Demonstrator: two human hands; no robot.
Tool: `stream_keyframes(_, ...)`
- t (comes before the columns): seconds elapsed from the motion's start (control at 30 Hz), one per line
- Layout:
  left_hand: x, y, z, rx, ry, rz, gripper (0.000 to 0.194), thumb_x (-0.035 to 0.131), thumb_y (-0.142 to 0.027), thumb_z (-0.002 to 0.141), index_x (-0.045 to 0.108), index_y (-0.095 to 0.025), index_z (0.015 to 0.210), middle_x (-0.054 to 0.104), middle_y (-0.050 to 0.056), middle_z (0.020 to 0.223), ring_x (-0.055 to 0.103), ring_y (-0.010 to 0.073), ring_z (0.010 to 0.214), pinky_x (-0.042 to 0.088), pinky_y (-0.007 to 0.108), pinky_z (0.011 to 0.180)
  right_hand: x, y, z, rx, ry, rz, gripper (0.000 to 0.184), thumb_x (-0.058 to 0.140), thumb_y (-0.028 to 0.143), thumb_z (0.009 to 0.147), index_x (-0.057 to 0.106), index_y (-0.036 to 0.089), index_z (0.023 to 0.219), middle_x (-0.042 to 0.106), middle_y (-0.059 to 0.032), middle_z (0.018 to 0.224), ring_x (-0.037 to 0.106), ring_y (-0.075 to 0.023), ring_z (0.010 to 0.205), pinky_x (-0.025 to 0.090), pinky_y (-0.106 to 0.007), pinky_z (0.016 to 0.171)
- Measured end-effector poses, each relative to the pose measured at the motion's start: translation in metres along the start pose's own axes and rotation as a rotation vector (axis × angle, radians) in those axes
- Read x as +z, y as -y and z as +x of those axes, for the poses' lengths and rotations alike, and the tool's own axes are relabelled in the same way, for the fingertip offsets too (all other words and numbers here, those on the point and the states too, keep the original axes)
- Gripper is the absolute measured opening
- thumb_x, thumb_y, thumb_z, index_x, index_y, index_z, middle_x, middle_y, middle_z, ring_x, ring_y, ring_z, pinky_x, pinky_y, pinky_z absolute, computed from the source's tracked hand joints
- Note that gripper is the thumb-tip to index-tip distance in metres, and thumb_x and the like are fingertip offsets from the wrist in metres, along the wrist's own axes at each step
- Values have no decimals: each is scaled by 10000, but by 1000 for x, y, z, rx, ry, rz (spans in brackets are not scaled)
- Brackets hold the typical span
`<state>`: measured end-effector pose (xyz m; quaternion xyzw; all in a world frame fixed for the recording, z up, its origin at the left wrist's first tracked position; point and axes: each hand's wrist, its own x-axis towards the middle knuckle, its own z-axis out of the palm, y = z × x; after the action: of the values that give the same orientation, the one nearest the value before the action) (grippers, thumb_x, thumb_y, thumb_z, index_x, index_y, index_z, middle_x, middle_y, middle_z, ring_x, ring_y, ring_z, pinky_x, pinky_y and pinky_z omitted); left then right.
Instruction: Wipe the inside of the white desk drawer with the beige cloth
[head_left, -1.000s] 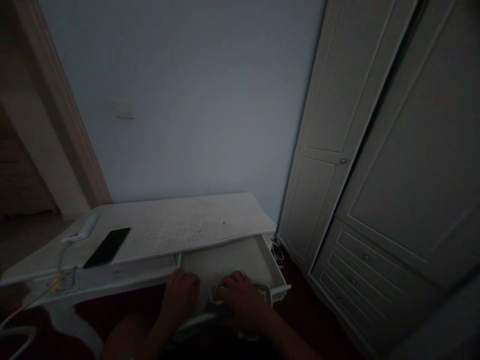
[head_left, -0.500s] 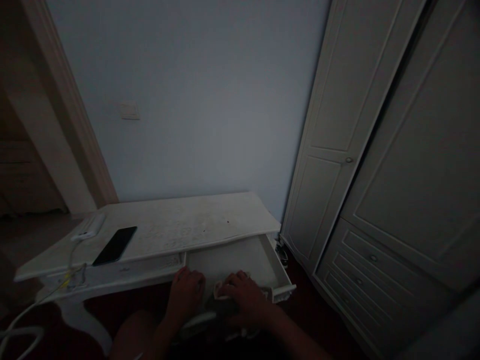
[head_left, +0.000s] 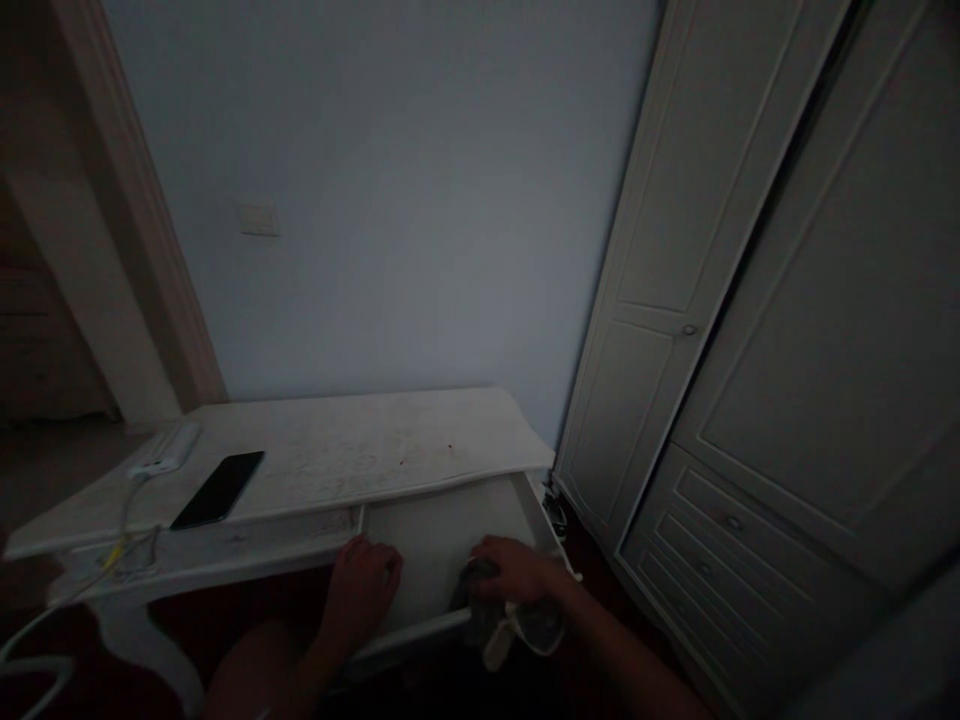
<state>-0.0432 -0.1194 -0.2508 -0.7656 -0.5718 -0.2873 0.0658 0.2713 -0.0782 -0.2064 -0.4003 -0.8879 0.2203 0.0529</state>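
A white drawer (head_left: 442, 530) is pulled out from the white table (head_left: 337, 430). My left hand (head_left: 365, 582) is at the drawer's left side, its fingers curled over the edge. My right hand (head_left: 511, 572) grips a bunched dark grey cloth-like item (head_left: 480, 615) with pale band-like parts, over the front right of the drawer. Part of that bundle hangs past the drawer front; in the dim light its exact kind cannot be made out.
A dark phone (head_left: 217, 490) and a white power strip (head_left: 166, 450) with a cable (head_left: 64, 602) are on the table's left. A white wardrobe (head_left: 645, 380) stands to the right. Behind the table is a pale wall with a switch (head_left: 259, 219). Dark items (head_left: 555, 510) lie by the wardrobe's foot.
My right hand has moved right and lifted the grey bundle partly over the drawer front. My left hand stays at the drawer's left edge. The view has shifted slightly.
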Motion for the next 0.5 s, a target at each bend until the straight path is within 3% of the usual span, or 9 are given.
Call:
stream_keyframes(0.17,0,2,0,6,48,29,221,541,-222,969,733,-261,867,807,7,887,719,231,934,370,502,1137,32,41,61,-157,114,36,542,757,618,883,723,235,1266,727,-62,1165,695,-252,1043,516,-331,931)
stream_keyframes(0.3,0,4,0,-8,105,50,218,546,-214,975,747,-252,898,810,18,937,723,259,991,361,524,1146,45,62,89,-234,172,66,441,765,533,904,742,240,1233,757,-7,1023,703,-218,933,517,-294,863)
stream_keyframes(0.4,2,7,-1,2,109,37,226,539,-224,982,751,-264,913,808,13,940,725,251,995,357,519,1148,43,55,87,-210,218,139,347,742,487,922,769,238,1162,761,23,955,697,-195,866,514,-268,801)
stream_keyframes(0.5,5,10,-1,24,97,33,235,531,-245,992,750,-275,910,810,7,931,727,239,971,365,503,1143,30,28,66,-104,192,137,352,760,509,887,788,246,1120,767,11,995,697,-198,870,515,-267,775)
